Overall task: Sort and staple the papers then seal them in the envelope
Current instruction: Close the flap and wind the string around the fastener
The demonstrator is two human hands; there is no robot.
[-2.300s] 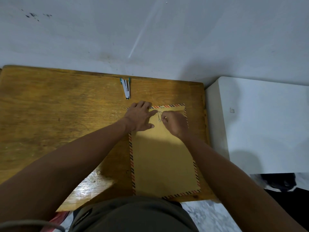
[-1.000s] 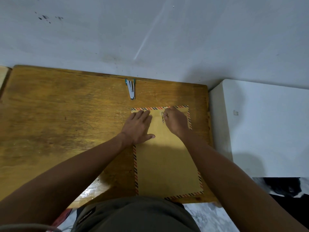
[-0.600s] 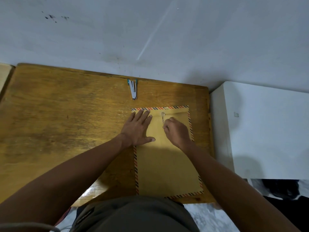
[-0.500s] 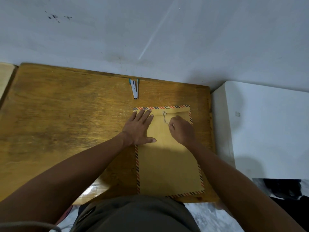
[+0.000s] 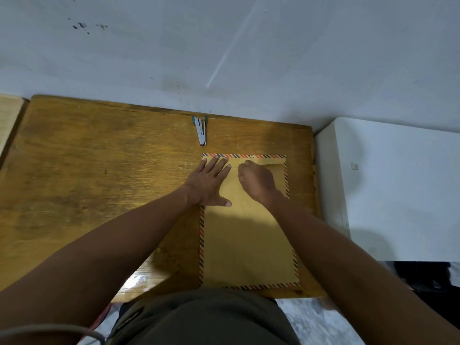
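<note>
Head view, looking down. Left hand (image 5: 208,184) lies flat on the top left corner of the envelope (image 5: 245,235), fingers (image 5: 219,165) spread and extended toward the far edge, thumb out to the side, palm pressing the paper down. Right hand (image 5: 256,181) sits just beside it on the upper middle of the envelope, curled loosely with its fingers (image 5: 245,164) bent under and drawn together near the flap line; whether they pinch anything cannot be told, as the knuckles hide the tips. Hands are near each other but not touching. Envelope is tan with a red, dark and pale striped border, lying flat and lengthwise on the right part of the desk (image 5: 99,185), its near edge close to the desk's front edge and the person's torso. Its contents are not visible; no papers show outside it. A faint raised crease shows near its top right corner. Stapler (image 5: 201,130), silver with teal at the hinge, lies closed at the far edge of the desk, beyond the left hand and apart from the envelope, nose pointing toward the person. Desk is worn, glossy brown wood, backed by a pale wall (image 5: 224,46). White cabinet top (image 5: 398,190) stands against the desk's right side.
</note>
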